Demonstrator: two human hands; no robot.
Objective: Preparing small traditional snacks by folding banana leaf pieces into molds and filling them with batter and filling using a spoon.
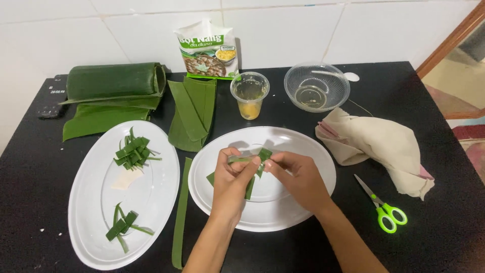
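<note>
Your left hand (230,177) and right hand (298,177) both pinch a folded green leaf strip (255,164) above the round white plate (308,202). Pull unevenly and the strip likely splits or the fold springs open. Left of the plate, finished folded pieces (132,151) lie on an oval plate (86,212). Beyond it, a plastic cup (249,96) could tip if bumped.

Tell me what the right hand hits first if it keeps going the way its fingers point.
The right hand points up-left; it meets the folded leaf strip first, then probably the left hand.
</note>
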